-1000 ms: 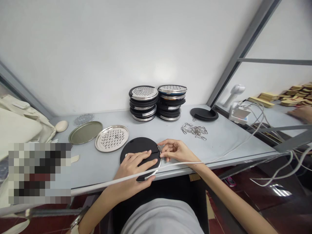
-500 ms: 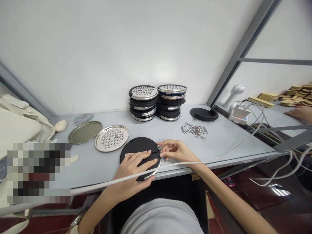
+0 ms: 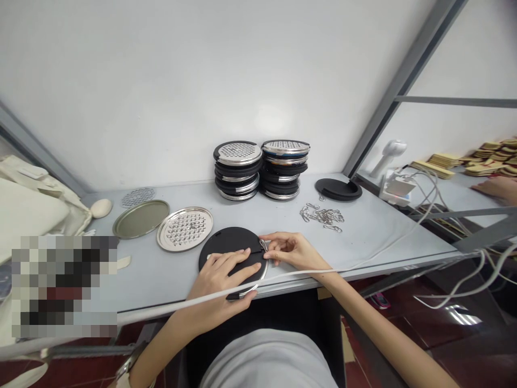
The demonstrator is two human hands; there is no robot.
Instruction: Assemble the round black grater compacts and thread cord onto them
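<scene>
A round grater point(image 3: 232, 240) lies black side up at the table's near edge, a silver rim showing at its right. My left hand point(image 3: 222, 275) grips it, fingers spread over the top and thumb at the near rim. At its right edge, my right hand point(image 3: 288, 249) pinches a small silver wire clip point(image 3: 263, 245) between thumb and index finger, against a slot in the black part. More such clips point(image 3: 323, 214) lie in a loose pile farther right. Left of the grater are a silver grater plate point(image 3: 186, 229) and a plain olive-grey disc point(image 3: 141, 219).
Two stacks of round graters point(image 3: 238, 153) stand against the wall. A black ring-shaped holder point(image 3: 338, 189) lies at right. A white cable point(image 3: 299, 271) crosses in front of my forearms. Another person's hand point(image 3: 498, 187) is at far right, beside yellow pieces point(image 3: 440, 160).
The clip in my right hand has turned slightly against the grater's edge. Both hands stay in nearly the same place.
</scene>
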